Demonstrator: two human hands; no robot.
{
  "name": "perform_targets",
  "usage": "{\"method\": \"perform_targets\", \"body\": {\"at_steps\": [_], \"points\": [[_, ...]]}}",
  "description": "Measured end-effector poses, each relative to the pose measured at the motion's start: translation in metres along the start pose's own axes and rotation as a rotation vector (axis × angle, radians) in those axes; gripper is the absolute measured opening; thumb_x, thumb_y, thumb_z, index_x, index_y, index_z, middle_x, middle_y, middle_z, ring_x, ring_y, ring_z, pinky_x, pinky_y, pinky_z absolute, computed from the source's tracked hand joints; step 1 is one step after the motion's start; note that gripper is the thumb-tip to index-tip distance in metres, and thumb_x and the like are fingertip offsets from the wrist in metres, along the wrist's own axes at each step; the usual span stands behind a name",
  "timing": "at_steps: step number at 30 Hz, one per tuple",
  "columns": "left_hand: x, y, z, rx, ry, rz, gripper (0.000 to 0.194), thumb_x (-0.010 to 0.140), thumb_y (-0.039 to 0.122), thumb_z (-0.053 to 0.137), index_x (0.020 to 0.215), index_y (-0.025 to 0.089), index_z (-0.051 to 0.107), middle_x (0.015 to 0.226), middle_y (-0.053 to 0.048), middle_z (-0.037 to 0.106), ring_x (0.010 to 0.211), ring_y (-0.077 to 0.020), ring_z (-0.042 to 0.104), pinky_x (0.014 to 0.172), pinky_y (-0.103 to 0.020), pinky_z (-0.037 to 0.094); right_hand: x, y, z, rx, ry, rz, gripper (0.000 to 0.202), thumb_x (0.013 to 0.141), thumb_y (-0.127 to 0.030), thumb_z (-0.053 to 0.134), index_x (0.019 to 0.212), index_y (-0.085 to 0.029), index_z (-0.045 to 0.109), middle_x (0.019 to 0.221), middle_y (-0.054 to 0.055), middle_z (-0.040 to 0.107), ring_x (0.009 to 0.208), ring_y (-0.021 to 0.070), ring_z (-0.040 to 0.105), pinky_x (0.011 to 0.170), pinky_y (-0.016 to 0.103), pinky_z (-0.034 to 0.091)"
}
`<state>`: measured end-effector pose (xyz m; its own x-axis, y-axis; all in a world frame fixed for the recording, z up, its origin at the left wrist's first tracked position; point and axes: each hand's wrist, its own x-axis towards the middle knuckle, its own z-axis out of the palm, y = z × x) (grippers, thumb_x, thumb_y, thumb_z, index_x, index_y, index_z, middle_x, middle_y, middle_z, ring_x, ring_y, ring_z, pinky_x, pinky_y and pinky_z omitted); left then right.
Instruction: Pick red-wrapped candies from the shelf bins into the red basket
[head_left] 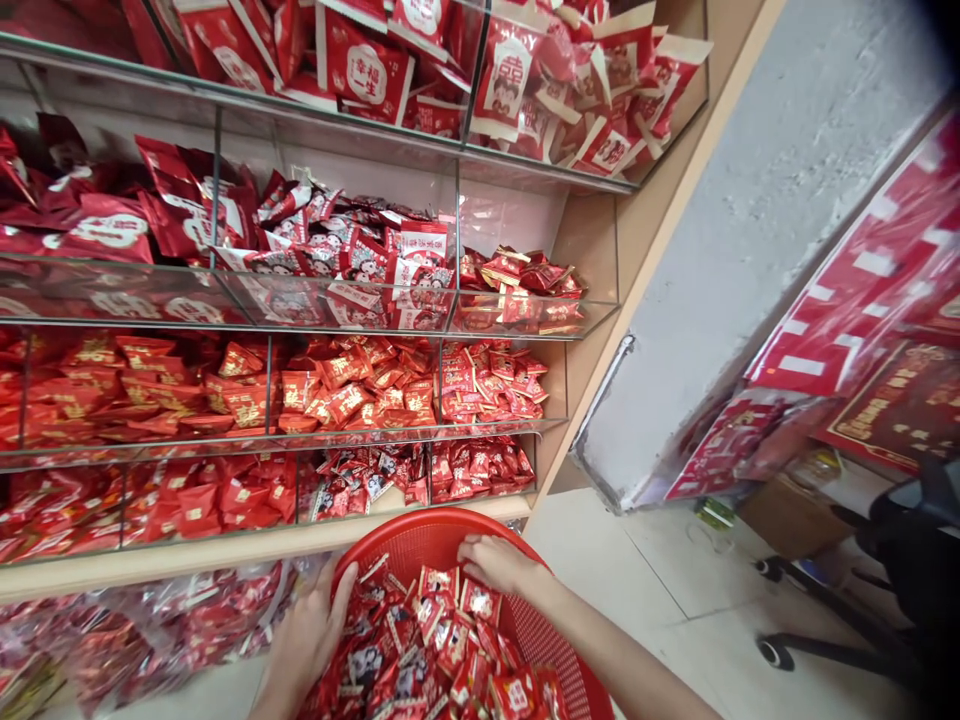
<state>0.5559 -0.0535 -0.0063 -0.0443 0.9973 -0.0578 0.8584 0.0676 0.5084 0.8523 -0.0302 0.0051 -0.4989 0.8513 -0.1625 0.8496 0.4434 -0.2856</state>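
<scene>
A red plastic basket (544, 640) stands at the bottom centre, against the lowest shelf, filled with small red candy packets (450, 630). My left hand (309, 625) is on the basket's left rim, its thumb over the inner side and its other fingers outside. Inside the far right part of the basket, my right hand (495, 562) reaches over the packets with its fingers bent downward; whether a packet is under the fingertips is hidden. Just beyond the rim, the lowest shelf compartment holds similar red and white packets (367, 480).
Wooden shelves (679, 200) with clear dividers hold red packets in several rows. Filled plastic bags (150, 640) lie below at left. At right are a grey wall (720, 180), a cardboard box (795, 510) and a wheeled chair base (825, 620).
</scene>
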Motion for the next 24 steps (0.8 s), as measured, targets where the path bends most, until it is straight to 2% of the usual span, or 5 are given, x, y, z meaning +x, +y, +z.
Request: {"method": "perform_targets", "body": {"at_steps": [3, 8, 13, 19, 24], "points": [[0.002, -0.005, 0.003, -0.002, -0.019, -0.003, 0.061, 0.086, 0.055, 0.022, 0.131, 0.02, 0.042, 0.126, -0.011, 0.058, 0.115, -0.0269, 0.054, 0.094, -0.043, 0.043, -0.012, -0.011, -0.042, -0.002, 0.141, -0.099, 0.019, 0.088, -0.023, 0.045, 0.099, -0.021, 0.06, 0.101, 0.005, 0.064, 0.089, 0.0173, 0.06, 0.075, 0.025, 0.042], [0.005, -0.01, 0.008, -0.029, 0.027, 0.036, 0.056, 0.085, 0.055, 0.025, 0.126, 0.022, 0.047, 0.12, -0.009, 0.062, 0.108, -0.0254, 0.059, 0.091, -0.041, 0.045, -0.031, -0.026, -0.135, 0.026, 0.509, -0.202, 0.027, 0.095, -0.029, 0.032, 0.101, -0.022, 0.058, 0.097, 0.005, 0.062, 0.089, 0.0148, 0.058, 0.079, 0.025, 0.043], [0.003, -0.007, 0.005, -0.039, 0.024, 0.032, 0.057, 0.085, 0.055, 0.026, 0.126, 0.022, 0.047, 0.119, -0.008, 0.063, 0.111, -0.0251, 0.058, 0.092, -0.039, 0.045, -0.022, -0.001, -0.204, -0.122, 0.728, -0.016, 0.026, 0.09, -0.021, 0.042, 0.113, -0.022, 0.053, 0.104, 0.007, 0.057, 0.092, 0.017, 0.057, 0.078, 0.028, 0.044], [0.001, -0.002, 0.0, -0.022, -0.022, -0.007, 0.059, 0.086, 0.054, 0.022, 0.129, 0.022, 0.044, 0.121, -0.008, 0.062, 0.106, -0.025, 0.061, 0.087, -0.039, 0.048, 0.011, 0.021, -0.222, -0.174, 0.612, -0.014, 0.043, 0.082, -0.019, 0.053, 0.125, -0.018, 0.046, 0.122, 0.011, 0.049, 0.107, 0.0205, 0.053, 0.088, 0.032, 0.043], [0.001, -0.003, 0.001, -0.028, 0.015, 0.004, 0.058, 0.085, 0.056, 0.023, 0.127, 0.024, 0.047, 0.12, -0.007, 0.063, 0.103, -0.0245, 0.062, 0.084, -0.038, 0.049, 0.034, 0.028, -0.22, -0.1, 0.558, -0.048, 0.075, 0.076, -0.013, 0.056, 0.142, -0.017, 0.02, 0.137, 0.016, 0.04, 0.123, 0.0237, 0.043, 0.098, 0.038, 0.037]]}}
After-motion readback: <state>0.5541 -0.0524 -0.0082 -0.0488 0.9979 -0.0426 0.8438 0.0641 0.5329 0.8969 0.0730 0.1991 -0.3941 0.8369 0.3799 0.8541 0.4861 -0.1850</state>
